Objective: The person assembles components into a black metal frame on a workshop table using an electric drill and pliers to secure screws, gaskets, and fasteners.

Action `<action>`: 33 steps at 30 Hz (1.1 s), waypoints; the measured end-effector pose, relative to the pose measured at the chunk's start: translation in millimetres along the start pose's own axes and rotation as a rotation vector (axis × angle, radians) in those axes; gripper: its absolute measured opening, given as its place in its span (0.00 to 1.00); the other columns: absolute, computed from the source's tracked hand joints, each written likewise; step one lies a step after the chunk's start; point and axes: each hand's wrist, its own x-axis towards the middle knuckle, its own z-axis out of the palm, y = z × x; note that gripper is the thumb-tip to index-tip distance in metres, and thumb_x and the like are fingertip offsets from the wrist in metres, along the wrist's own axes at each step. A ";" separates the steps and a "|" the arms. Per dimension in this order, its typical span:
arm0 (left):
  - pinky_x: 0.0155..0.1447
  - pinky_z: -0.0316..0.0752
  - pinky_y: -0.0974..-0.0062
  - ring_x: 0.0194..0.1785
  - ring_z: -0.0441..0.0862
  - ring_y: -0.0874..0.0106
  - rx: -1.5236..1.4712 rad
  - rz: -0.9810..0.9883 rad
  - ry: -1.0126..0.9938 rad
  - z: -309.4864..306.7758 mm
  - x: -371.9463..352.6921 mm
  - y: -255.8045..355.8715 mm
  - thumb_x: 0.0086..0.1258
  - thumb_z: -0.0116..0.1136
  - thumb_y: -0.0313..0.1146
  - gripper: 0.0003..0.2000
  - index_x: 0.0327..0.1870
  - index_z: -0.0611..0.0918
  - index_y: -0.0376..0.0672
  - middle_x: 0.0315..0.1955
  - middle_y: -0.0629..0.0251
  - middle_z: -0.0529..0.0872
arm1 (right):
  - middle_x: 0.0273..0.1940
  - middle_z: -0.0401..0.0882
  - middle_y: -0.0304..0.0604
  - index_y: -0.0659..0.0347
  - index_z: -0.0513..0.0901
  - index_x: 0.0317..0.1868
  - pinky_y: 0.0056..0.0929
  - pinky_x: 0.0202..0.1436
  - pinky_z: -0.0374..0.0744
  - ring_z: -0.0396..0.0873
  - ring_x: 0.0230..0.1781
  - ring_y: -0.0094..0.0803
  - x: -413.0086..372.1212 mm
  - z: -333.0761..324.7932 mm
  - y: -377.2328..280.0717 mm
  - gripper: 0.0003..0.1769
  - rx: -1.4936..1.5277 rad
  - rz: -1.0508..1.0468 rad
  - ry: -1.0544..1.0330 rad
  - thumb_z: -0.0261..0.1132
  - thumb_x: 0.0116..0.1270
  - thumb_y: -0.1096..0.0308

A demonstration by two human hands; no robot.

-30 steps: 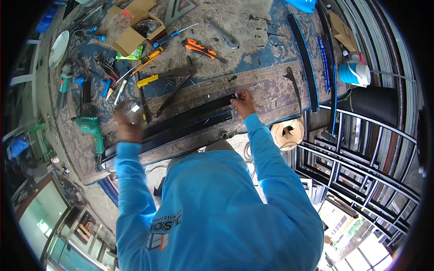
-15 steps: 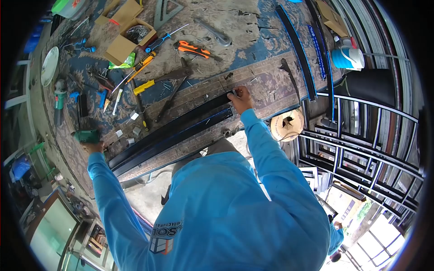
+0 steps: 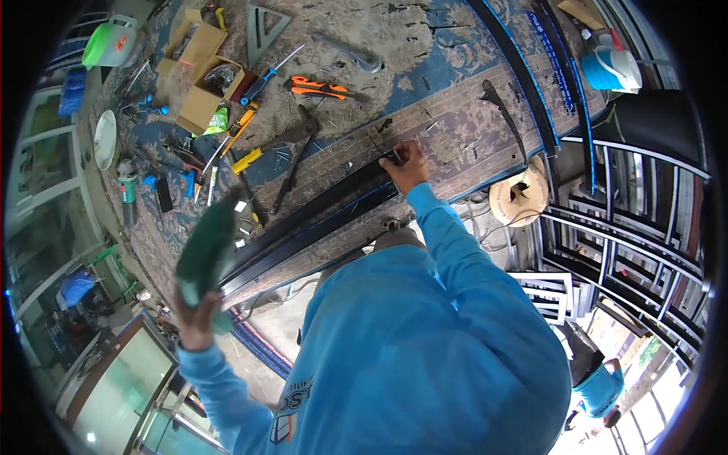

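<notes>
My left hand is wrapped round a dark green power tool, blurred by motion and raised beside the table's near left edge. With its fingers pinched, my right hand holds the right end of a long black profile. A second black profile with a blue line lies alongside, nearer my body. Beyond them rest yellow-handled snips, an orange and black cutter and an orange screwdriver.
Open cardboard boxes and a metal square lie at the back. Black strips extend off the right edge, near a blue and white jug. A roll sits below. Another person is at lower right.
My left hand has lifted the green tool off the left side and brought it nearer my body, turned upright. My right hand stays at the profile's end. The view has shifted.
</notes>
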 end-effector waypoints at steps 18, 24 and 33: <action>0.64 0.75 0.64 0.59 0.84 0.57 0.526 0.301 -0.672 245.5 71.1 71.4 0.66 0.70 0.39 0.35 0.72 0.68 0.36 0.54 0.46 0.85 | 0.44 0.86 0.54 0.60 0.71 0.53 0.43 0.51 0.84 0.87 0.46 0.50 0.7 -3.7 4.1 0.29 0.183 0.050 -0.053 0.77 0.55 0.70; 0.58 0.80 0.60 0.55 0.87 0.49 0.727 0.367 -0.687 257.1 84.7 94.3 0.63 0.72 0.41 0.36 0.69 0.70 0.36 0.49 0.41 0.87 | 0.43 0.86 0.53 0.58 0.70 0.53 0.44 0.49 0.84 0.87 0.45 0.50 1.3 -5.2 3.3 0.28 0.205 0.079 -0.077 0.76 0.55 0.71; 0.54 0.82 0.59 0.51 0.88 0.48 0.743 0.391 -0.672 268.9 96.4 98.6 0.62 0.73 0.43 0.36 0.67 0.72 0.33 0.45 0.42 0.88 | 0.40 0.84 0.49 0.55 0.71 0.52 0.45 0.46 0.82 0.85 0.43 0.48 -0.2 -3.4 5.3 0.25 0.198 0.044 -0.056 0.75 0.58 0.72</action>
